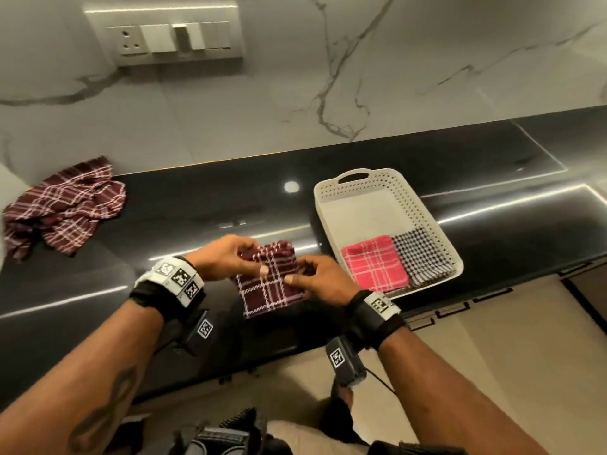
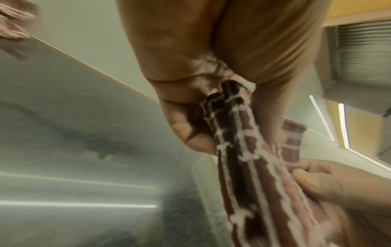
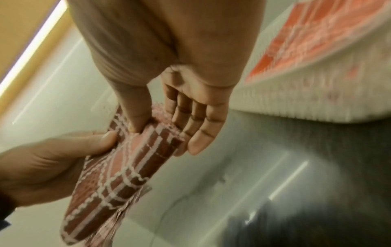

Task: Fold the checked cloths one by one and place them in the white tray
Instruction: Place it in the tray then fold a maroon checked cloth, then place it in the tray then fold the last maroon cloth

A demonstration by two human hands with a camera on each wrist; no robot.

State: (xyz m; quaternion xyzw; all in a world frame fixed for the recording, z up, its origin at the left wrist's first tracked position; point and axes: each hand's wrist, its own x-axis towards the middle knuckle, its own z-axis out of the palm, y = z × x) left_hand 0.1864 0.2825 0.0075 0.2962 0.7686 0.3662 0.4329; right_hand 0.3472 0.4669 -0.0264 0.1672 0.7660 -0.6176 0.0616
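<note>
A folded maroon checked cloth (image 1: pixel 269 280) is held just above the black counter (image 1: pixel 197 198), left of the white tray (image 1: pixel 331 211). My left hand (image 1: pixel 226 257) pinches its far left part between thumb and fingers, as the left wrist view shows on the cloth (image 2: pixel 239 150). My right hand (image 1: pixel 315 274) pinches the right edge of the cloth (image 3: pixel 127 167), thumb on top and fingers beneath. In the tray lie a folded red checked cloth (image 1: pixel 374 264) and a folded black-and-white checked cloth (image 1: pixel 420 254).
A crumpled heap of maroon checked cloths (image 1: pixel 62 208) lies at the counter's far left by the wall. A marble wall with a switch plate (image 1: pixel 164 34) rises behind. The counter's front edge runs just under my wrists, with beige floor (image 1: pixel 492 356) below.
</note>
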